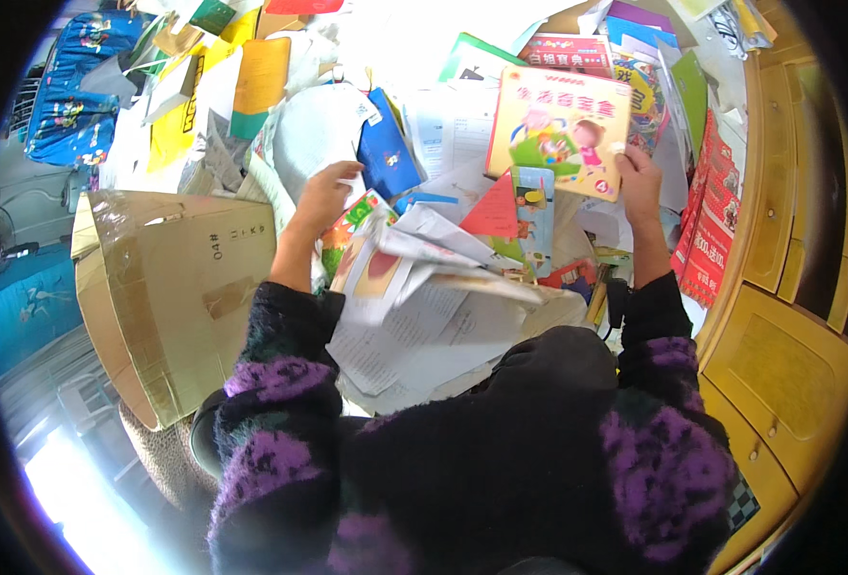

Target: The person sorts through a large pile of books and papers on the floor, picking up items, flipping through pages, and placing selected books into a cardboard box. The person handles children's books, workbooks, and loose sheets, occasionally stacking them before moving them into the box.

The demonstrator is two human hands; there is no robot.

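My right hand (639,180) grips the lower right edge of a yellow children's picture book (566,129), thumb on its cover. The book is held face up over the paper heap and shows cartoon figures and printed writing. Half curled, my left hand (329,190) hovers above the heap beside a blue booklet (389,147), and I see nothing in it. Between my arms lie a red paper triangle (494,208), a light blue illustrated card (536,241) and a colourful booklet (352,223). Loose white sheets (431,248) there are blurred. Handwritten pages (402,338) lie nearest my body.
A worn cardboard box (187,259) stands at the left. Behind it are a yellow bag (180,129) and a blue patterned fabric item (83,93). Red printed packaging (708,230) leans at the right, next to wooden cabinets (769,345). More books (568,54) lie farther back.
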